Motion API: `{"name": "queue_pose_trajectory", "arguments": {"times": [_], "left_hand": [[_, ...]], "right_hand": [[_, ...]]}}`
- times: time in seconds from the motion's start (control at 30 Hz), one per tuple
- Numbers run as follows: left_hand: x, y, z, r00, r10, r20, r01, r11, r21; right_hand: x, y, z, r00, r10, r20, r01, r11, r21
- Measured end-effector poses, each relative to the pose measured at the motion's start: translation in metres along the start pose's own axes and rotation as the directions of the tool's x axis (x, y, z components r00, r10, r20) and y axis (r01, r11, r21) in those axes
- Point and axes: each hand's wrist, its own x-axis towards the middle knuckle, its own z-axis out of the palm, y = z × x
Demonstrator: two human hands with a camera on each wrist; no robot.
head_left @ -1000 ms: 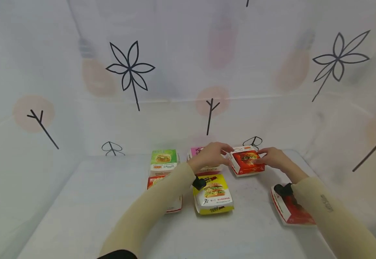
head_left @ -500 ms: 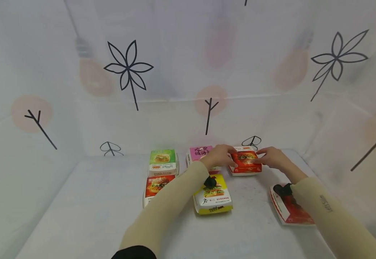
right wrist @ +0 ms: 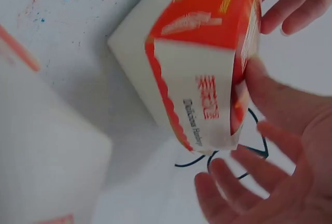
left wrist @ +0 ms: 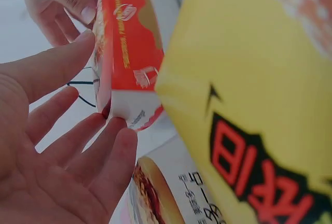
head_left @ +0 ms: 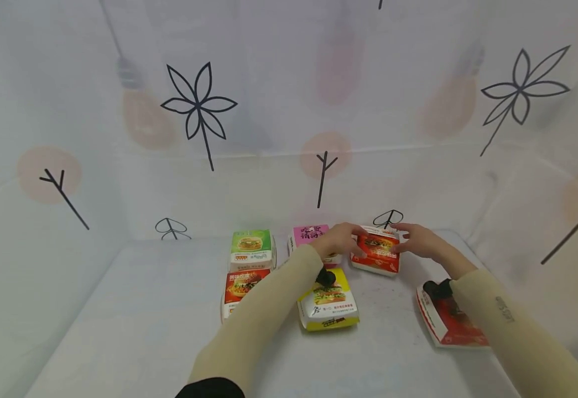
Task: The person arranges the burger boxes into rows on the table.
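A red burger box lies between my hands at the back right of the table, set slightly askew. My left hand is at its left side. In the left wrist view the thumb and spread fingers of the left hand reach the box's edge and corner. My right hand is on the box's right side; in the right wrist view its thumb touches the top edge and the fingers are loosely spread near the corner. Close by are a pink box, partly hidden by my left hand, and a yellow box.
A green box stands left of the pink one, with an orange-red box before it, partly behind my left sleeve. Another red box lies under my right forearm. A printed white cloth hangs behind the table.
The red burger box between my hands has turned clockwise and come to lie lower and slightly left. My left arm has shifted right; my right hand has barely moved.
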Motion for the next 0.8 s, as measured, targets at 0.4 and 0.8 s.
{"name": "queue_pose_trajectory", "arguments": {"times": [0.4, 0.8], "left_hand": [[0.0, 0.002, 0.001, 1.0, 0.003, 0.011, -0.004, 1.0, 0.007], [-0.012, 0.004, -0.009, 0.999, 0.049, -0.011, -0.048, 0.998, 0.034]], "right_hand": [[0.0, -0.005, 0.004, 0.99, -0.129, 0.061, 0.128, 0.992, 0.006], [0.0, -0.004, 0.005, 0.996, -0.085, 0.013, 0.086, 0.994, -0.068]]}}
